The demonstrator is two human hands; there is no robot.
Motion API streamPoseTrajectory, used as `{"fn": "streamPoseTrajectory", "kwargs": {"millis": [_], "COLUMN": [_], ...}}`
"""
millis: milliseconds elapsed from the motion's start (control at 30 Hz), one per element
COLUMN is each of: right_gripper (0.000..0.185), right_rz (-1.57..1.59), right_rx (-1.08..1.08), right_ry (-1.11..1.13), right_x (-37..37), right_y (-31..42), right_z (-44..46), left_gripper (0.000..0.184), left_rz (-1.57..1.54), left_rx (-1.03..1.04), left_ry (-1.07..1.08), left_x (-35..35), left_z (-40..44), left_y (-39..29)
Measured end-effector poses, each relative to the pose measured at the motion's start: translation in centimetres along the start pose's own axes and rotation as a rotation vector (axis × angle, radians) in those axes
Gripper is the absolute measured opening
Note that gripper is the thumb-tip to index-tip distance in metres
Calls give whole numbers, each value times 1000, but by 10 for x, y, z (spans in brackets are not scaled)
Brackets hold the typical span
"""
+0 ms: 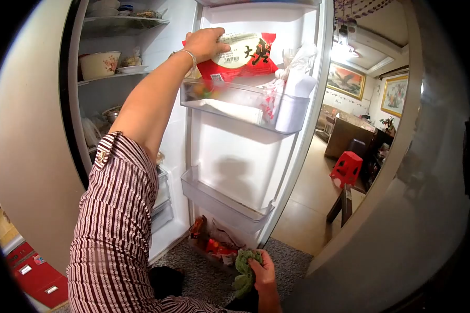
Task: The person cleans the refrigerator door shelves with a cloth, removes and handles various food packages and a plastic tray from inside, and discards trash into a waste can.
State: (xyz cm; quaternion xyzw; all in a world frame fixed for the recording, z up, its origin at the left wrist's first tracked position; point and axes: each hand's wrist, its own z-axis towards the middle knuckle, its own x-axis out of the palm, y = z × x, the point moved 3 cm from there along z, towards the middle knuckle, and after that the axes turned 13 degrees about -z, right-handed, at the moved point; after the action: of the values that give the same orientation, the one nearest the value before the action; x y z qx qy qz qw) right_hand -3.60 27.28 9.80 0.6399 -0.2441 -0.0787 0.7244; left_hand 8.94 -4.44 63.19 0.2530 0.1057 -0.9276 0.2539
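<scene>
My left hand [206, 46] reaches up to the fridge door and grips the left end of a red and cream food packet [245, 55] printed with dark characters and a barcode. The packet is at the upper door shelf [230, 112], above its clear front. Low in the view, my right hand [264, 268] is closed around a crumpled green cloth [244, 276], in front of the lowest door shelf. A white plastic bag [297, 65] stands in the upper shelf, right of the packet.
The middle door shelf [224, 201] juts out below. Red packages [216, 248] lie in the lowest one. On the left, fridge shelves hold a floral bowl [100, 64] and other food. A red stool [346, 169] stands in the room beyond the open door.
</scene>
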Motion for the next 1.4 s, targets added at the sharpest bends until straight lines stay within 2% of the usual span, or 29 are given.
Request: {"fn": "streamPoseTrajectory", "kwargs": {"millis": [100,267,333,400,433,500,533,567,600,667,733,800,833,900,967,1067,1133,1200,1267,1300,1333,1367,1400], "right_gripper": [22,23,23,23,23,18,18,19,21,26,45,67,73,78,75,63,60,61,64,64,65,65,62], "right_rz": [34,59,59,-110,-113,-96,-93,-181,-266,-93,-23,122,188,214,168,208,264,257,183,133,25,22,-5], "right_rx": [1,14,30,166,167,50,56,-134,-319,-333,-284,-235,-213,-119,-44,-109,-198,-233,-219,-195,-160,-151,-198], "right_ry": [3,62,100,68,76,351,356,296,232,243,271,338,487,526,440,697,857,900,836,785,677,679,585], "right_x": [4,10,9,2,5,25,32,40,47,69,92,106,111,127,143,158,167,174,181,186,189,192,193], "right_y": [4,6,2,-17,-7,23,34,49,66,103,152,170,175,184,178,137,112,104,108,112,111,109,106], "right_z": [0,2,3,8,6,3,3,2,0,-3,-16,-16,-11,-12,-26,-16,-11,-11,-14,-17,-15,-14,-11], "left_gripper": [44,45,45,41,38,35,35,34,33,31,19,13,12,13,16,18,22,42,65,89,104,108,113], "left_rz": [-60,-75,-186,-232,-245,-331,-326,-324,-322,-333,-379,-210,-223,-236,-299,-330,-454,-451,-402,-545,-654,-996,-1337], "left_rx": [9,27,63,105,106,135,130,178,223,246,333,544,576,671,617,536,472,314,150,20,-48,-231,-425], "left_ry": [-121,-160,-170,-171,-130,-80,-76,-71,-61,-38,-16,-58,4,59,48,28,-103,-189,-213,-144,-53,17,88], "left_x": [-14,-48,-62,-79,-92,-117,-126,-135,-140,-144,-140,-126,-120,-110,-107,-102,-96,-90,-87,-88,-84,-77,-71], "left_z": [0,0,1,-6,-16,-45,-60,-76,-94,-133,-179,-223,-241,-278,-303,-333,-353,-370,-389,-397,-409,-425,-448], "left_y": [2,7,14,14,5,-13,-17,-23,-28,-35,-53,-55,-60,-73,-61,-39,-33,-22,-15,-16,0,2,-1]}}
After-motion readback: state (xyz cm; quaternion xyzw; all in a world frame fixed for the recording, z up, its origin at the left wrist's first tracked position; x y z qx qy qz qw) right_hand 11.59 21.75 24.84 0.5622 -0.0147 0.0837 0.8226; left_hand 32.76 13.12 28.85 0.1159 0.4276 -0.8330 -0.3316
